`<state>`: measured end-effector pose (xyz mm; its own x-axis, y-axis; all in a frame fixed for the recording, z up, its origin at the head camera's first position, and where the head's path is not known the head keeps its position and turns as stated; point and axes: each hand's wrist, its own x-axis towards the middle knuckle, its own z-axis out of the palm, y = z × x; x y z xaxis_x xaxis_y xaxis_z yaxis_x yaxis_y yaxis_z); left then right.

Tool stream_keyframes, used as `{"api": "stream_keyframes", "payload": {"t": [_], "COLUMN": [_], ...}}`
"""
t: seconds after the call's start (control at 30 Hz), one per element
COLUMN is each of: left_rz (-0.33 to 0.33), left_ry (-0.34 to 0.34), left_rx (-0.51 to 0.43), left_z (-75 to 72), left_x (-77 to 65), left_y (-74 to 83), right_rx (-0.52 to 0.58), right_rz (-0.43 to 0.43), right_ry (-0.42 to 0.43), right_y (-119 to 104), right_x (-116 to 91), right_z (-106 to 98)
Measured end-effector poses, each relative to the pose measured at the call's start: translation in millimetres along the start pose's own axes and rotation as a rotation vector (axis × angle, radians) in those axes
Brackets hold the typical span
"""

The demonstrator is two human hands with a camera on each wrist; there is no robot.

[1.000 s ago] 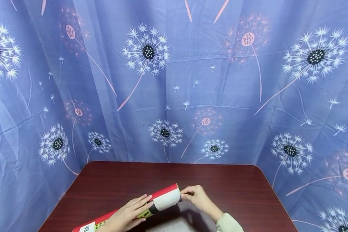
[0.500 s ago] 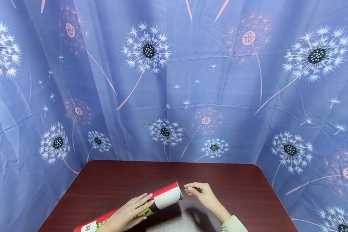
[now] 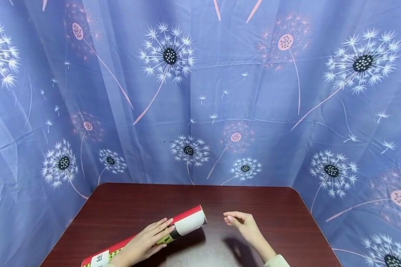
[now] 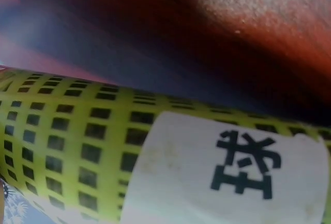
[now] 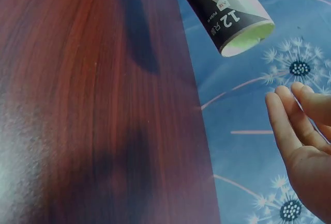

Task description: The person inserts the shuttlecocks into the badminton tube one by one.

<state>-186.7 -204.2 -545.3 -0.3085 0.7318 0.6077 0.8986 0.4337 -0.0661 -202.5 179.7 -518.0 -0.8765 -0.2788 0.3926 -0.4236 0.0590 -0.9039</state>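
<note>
Here we are pinning the shuttlecock tube [image 3: 147,237] flat on the dark wooden table [image 3: 270,207] under our left hand [image 3: 147,241], fingers straight to stop it rolling, while our right hand [image 3: 242,224] is hovering beside its open end, loosely curled, holding nothing.

A long tube [image 3: 147,237] lies on the tabletop [image 3: 270,207], slanting from the near left edge toward the middle, its far open end raised a little off the surface. The left hand [image 3: 147,241] rests on top of the tube, about midway along what shows, fingers pointing toward that far end. The right hand [image 3: 242,226] hovers to the right of the tube's far end, apart from it and touching nothing. A hanging cloth [image 3: 200,92] stands behind the tabletop and wraps around its left and right sides.
</note>
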Motion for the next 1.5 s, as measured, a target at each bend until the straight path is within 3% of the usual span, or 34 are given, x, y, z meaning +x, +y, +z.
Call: {"api": "stream_keyframes", "payload": {"t": [0.3,0.6,0.77,1.17,1.5], "left_rz": [-0.046,-0.125,-0.163,-0.201,-0.309], "left_ry": [-0.025,-0.071,-0.059,-0.134,-0.204], "left_rx": [0.034,0.124,0.180,0.242,0.317], "left_z": [1.9,7.3,13.7,33.7,30.9], "left_x": [-9.7,-10.9,-12.5,-10.1,-13.3], "left_y": [-10.5,-34.6,-47.0,-68.1,-65.9], "right_rx": [0.006,-0.014,-0.002,-0.020,-0.129], "right_rz": [0.043,0.111,0.098,0.149,0.192], "right_ry": [0.073,0.201,0.224,0.288,0.337], "right_y": [4.6,5.1,4.5,6.6,5.6], "right_x": [-12.2,-25.9,-34.9,-56.2,-59.3], "right_z": [-13.7,-26.7,-32.6,-44.4,-35.7]}}
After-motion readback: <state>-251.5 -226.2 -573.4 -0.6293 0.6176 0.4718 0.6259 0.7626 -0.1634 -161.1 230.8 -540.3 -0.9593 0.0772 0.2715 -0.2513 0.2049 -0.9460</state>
